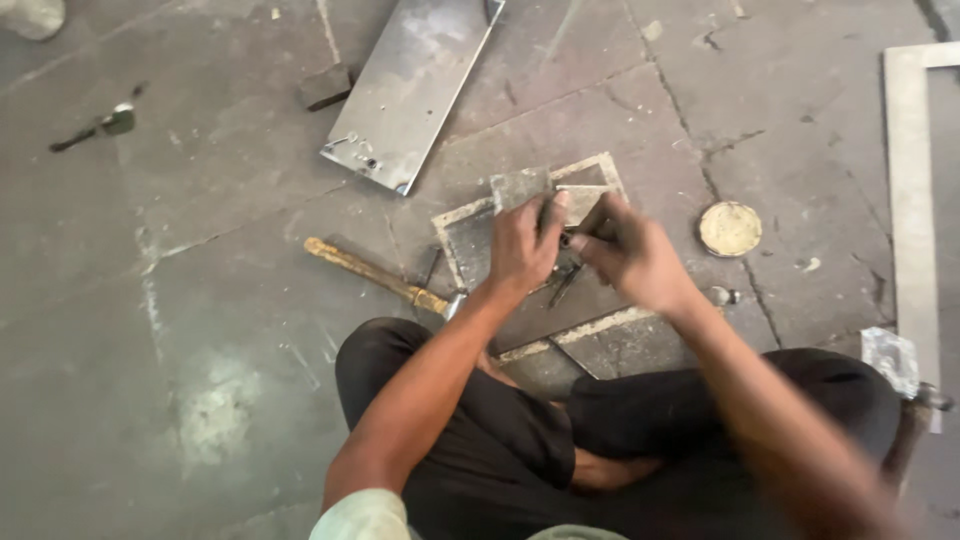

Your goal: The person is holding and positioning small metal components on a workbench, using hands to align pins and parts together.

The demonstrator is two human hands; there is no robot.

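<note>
From my seat the light reads flat and dim, a grey daylight cast with no hard source; shadows are soft, pooling just under the left hand [522, 245] and right hand [625, 255]; both hands smear with motion blur, the right one worst; the metal plate [410, 85] at twelve o'clock carries a pale sheen, no real glare; the metal strip [910, 200] at three o'clock looks washed out; the concrete floor [200, 300] stays fairly sharp at nine o'clock; compression softens fine detail throughout.
</note>
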